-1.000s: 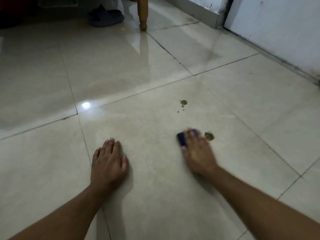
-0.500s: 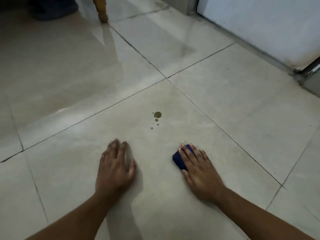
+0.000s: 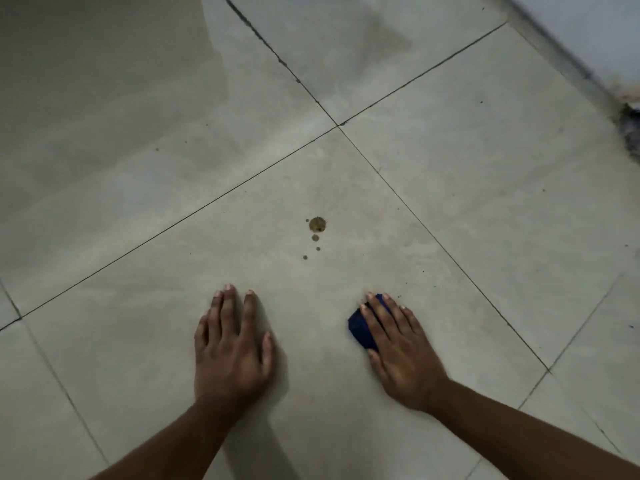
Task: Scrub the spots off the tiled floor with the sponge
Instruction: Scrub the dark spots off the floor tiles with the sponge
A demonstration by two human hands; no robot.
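Note:
A dark blue sponge (image 3: 360, 327) lies flat on the pale floor tile (image 3: 346, 427). My right hand (image 3: 398, 348) presses down on the sponge, fingers spread over its top, so only its left edge and far tip show. My left hand (image 3: 232, 348) rests palm-down on the same tile, fingers apart, holding nothing. A brown spot (image 3: 317, 224) with several small droplets trailing below it sits on the tile ahead, between the two hands and a hand's length beyond the fingertips.
Dark grout lines cross at a junction (image 3: 337, 125) beyond the spot. A white wall base (image 3: 588, 39) runs along the upper right, with a dirty dark patch (image 3: 632, 129) at the right edge.
The view has tilted down and right, so the chair leg and slipper are out of frame. The spot beside the sponge a second ago no longer shows. Both hands stay planted.

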